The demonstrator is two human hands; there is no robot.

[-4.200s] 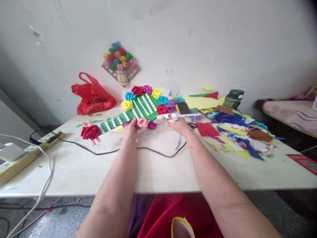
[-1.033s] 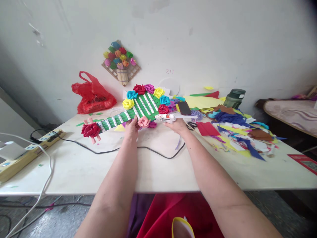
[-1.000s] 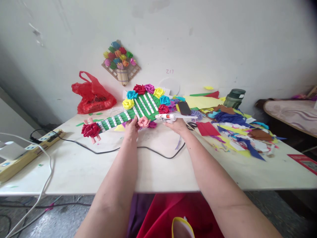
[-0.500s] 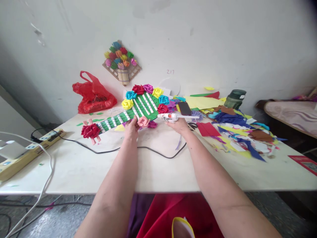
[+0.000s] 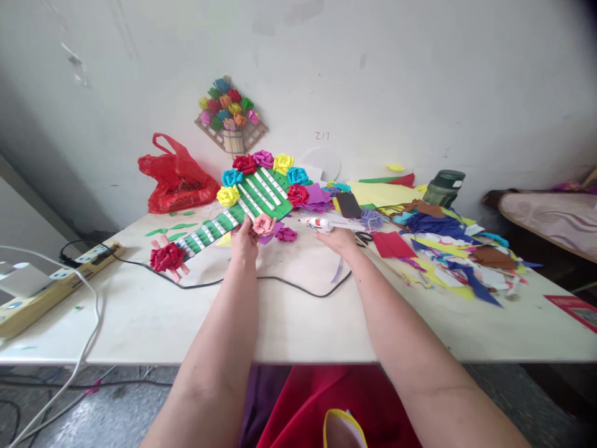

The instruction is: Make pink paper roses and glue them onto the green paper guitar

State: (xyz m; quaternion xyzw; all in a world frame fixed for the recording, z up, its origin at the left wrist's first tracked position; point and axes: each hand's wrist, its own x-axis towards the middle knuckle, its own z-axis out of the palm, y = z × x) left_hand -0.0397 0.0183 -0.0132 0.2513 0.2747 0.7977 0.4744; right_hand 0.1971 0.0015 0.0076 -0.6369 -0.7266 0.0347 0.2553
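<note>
I find the green guitar craft tilted, pinched in the left hand. The right hand grips a glue gun, just beside it. Tabletop extends from both hands to its near edge, a black cord crossing; scissors and scraps crowd the right hand's right.

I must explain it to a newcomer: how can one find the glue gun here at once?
At the white table, the left hand holds a flowered green guitar. Right of it, the right hand holds the glue gun; its white, orange-marked body differs from the dark phone behind.
</note>
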